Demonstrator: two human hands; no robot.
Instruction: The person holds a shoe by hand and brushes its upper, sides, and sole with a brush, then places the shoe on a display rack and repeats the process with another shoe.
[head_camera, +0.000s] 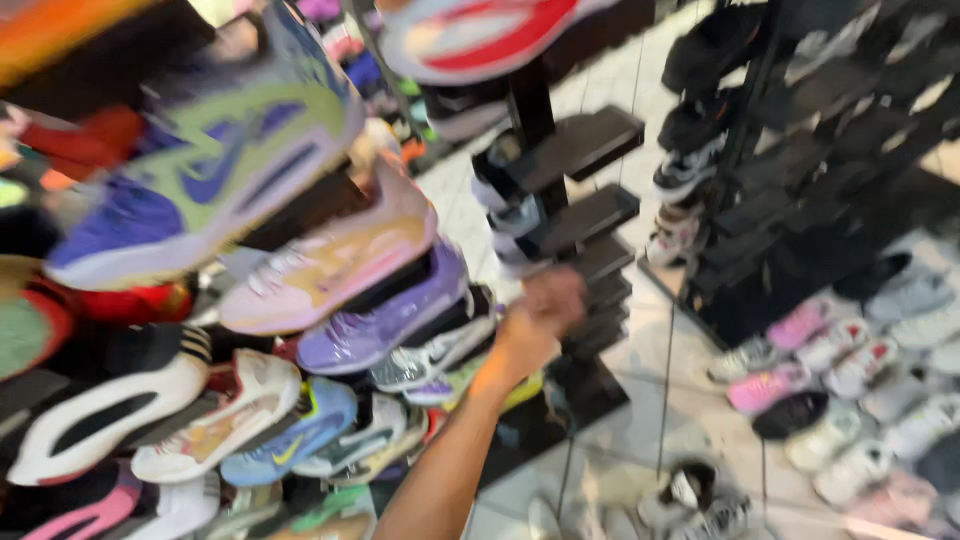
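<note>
One bare arm reaches up from the bottom of the view toward a black shoe rack (585, 215); which of the person's arms it is cannot be told for certain, though it looks like the right hand (540, 310); the picture is blurred by motion, and whether the fingers are clenched or released cannot be told; the hand sits just beside the rack's lower black shelves, near a grey and black sneaker (435, 355) and a purple sneaker (385, 320) on the display at left; above those lie a pink and tan sneaker (330, 255) and a blue and green sneaker (200, 180), tilted toe-down; a red and white shoe (470, 35) juts out at the top; on the tiled floor (650, 420) to the right stand rows of pink and white shoes (850, 370), well apart from the hand.
</note>
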